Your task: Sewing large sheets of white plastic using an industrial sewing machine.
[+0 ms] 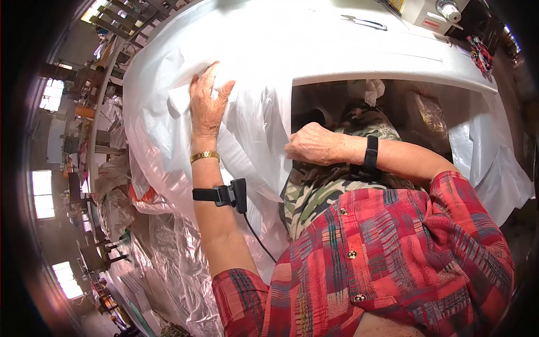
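Thin, cloudy white plastic sheet [160, 129] is lying around ten o'clock, with the bare left hand [209, 106] resting wide on it. The bare right hand [315, 144] is curling tight by its edge; I cannot tell if it is pinching any. Farther out, a thin, dark metal tool [370, 23] is lying at one o'clock on the smooth white table [393, 64].

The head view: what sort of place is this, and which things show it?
Probably a sewing workshop: what look like snips lie near a pale machine on the white worktable, and translucent sheeting covers its left part.
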### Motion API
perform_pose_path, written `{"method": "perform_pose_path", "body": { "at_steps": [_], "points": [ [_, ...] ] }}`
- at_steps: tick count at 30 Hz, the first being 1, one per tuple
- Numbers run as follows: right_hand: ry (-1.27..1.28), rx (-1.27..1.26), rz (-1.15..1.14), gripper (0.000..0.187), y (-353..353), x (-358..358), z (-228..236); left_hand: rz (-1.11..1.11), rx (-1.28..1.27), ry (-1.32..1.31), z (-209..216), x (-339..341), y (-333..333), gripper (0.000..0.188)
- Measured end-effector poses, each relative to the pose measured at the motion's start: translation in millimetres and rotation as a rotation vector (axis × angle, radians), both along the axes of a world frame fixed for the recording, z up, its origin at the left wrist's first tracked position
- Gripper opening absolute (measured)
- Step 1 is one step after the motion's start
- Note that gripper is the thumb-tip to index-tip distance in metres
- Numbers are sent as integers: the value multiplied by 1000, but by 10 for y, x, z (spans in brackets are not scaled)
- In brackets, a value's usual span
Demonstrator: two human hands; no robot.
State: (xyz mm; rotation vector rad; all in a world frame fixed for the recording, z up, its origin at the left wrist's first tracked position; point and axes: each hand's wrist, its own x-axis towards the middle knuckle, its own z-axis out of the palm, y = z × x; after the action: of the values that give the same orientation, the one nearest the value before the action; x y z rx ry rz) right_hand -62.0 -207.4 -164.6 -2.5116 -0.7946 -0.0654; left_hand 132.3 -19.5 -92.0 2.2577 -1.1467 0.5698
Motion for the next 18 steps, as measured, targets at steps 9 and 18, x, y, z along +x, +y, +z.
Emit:
{"method": "perform_pose_path", "body": {
  "at_steps": [9, 18],
  "points": [
    [254, 552, -205, 37, -30, -115, 675, -16, 16, 25, 28, 6, 4, 62],
    [294, 171, -502, 31, -1299, -1008, 561, -97, -267, 645, 127, -101, -11, 53]
  ]
}}
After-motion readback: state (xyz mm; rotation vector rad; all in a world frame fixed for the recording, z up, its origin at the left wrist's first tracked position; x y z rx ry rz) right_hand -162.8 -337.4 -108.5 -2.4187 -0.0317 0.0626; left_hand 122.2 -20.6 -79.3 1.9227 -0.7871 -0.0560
